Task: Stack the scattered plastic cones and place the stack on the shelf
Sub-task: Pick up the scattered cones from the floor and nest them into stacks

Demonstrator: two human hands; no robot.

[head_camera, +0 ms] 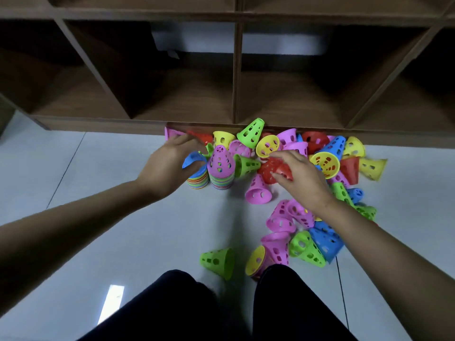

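Near the floor's (pixel 103 217) far edge, below the shelf (pixel 235 70), the left hand (pixel 167 163) grips a blue cone (pixel 191 160), fingers (pixel 188 142) closed on it, over a striped stack (pixel 197 181). A second stack (pixel 220 179) (pink on top) stands just to its right. The right hand (pixel 301 178) clamps a red cone (pixel 269 171) amid the scattered cones (pixel 327 164) heaped along the floor's far edge and rightward.

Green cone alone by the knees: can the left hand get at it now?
Probably yes: the green cone lies in the open with nothing over it, though the left hand holds a blue cone.
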